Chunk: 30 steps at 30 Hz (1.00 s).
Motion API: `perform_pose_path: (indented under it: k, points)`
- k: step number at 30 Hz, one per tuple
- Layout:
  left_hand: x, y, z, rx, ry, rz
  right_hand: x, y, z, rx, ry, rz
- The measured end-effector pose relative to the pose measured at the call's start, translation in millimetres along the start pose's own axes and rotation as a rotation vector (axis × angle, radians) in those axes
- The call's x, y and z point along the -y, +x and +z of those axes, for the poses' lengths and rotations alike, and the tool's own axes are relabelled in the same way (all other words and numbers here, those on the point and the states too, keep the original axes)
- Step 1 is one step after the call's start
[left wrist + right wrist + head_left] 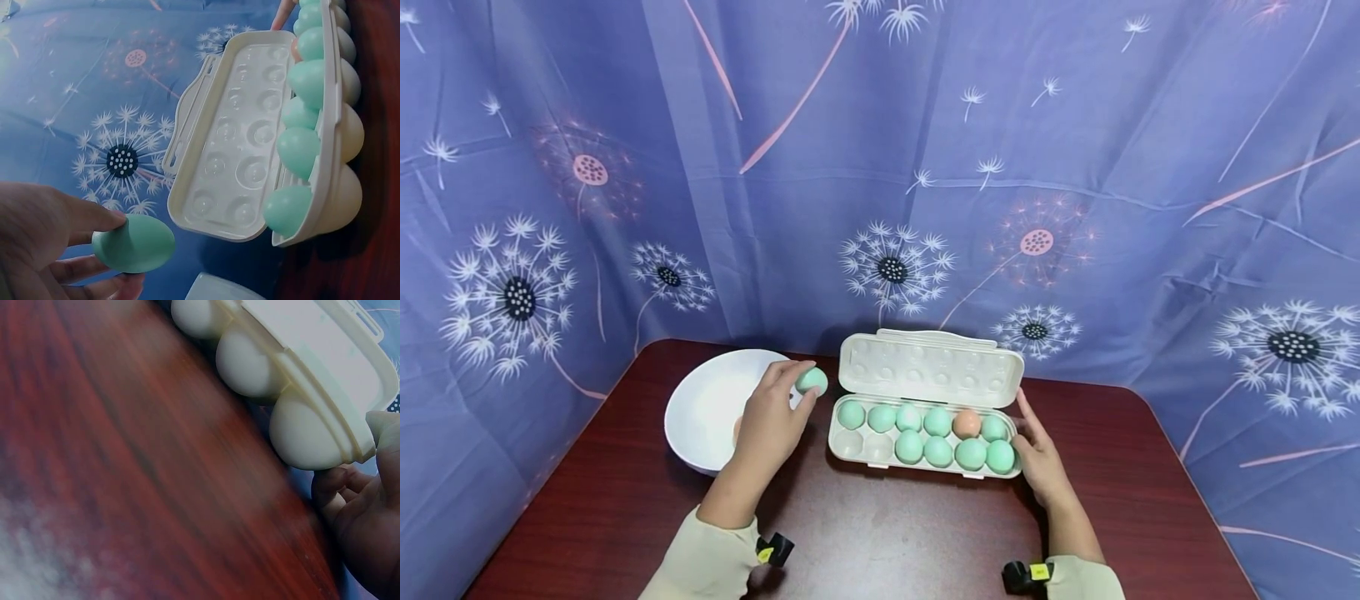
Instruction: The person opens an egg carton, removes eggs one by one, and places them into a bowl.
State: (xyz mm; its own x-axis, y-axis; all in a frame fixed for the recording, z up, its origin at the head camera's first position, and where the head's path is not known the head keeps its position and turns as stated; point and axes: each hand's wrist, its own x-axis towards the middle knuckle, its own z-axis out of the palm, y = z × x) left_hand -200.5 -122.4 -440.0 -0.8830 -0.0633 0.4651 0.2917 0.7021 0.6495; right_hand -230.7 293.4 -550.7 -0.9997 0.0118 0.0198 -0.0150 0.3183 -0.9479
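Observation:
My left hand (769, 421) pinches a pale green egg (812, 381) between thumb and fingers, over the gap between the bowl and the carton. The plastic egg carton (887, 465) lies with its lid (932, 371) tipped back. Green eggs (909, 447) and one brown egg (967, 423) sit in it. At the front row's left end, two cups hold no egg. My right hand (1039, 461) grips the carton's right end; in the right wrist view the thumb is at the rim and curled fingers (331, 487) are against the end cup.
A white bowl (688, 417) stands left of the carton. Inside it a brownish egg (737, 431) shows partly, mostly hidden behind my left hand. The dark red wooden table (880, 533) ends at a blue dandelion-print curtain (790, 250) behind and beside it.

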Motion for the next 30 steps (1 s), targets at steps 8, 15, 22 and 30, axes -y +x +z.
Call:
perform_pose_path:
  k: [8,15,22,30]
  points:
    - [4.7,6.0,-11.0,0.028,-0.001,-0.079,2.7,-1.6,1.6,-0.007,0.006,-0.018]
    - [12.7,8.3,-16.0,0.022,0.024,-0.098,3.2,-1.9,1.5,-0.005,0.007,-0.034]
    - [18.1,9.3,-16.5,0.043,0.035,-0.127,1.7,-1.8,1.4,-0.013,-0.004,-0.055]
    - [27.0,9.6,-16.9,0.108,0.049,-0.177,2.1,-2.2,1.3,-0.009,-0.014,-0.039]
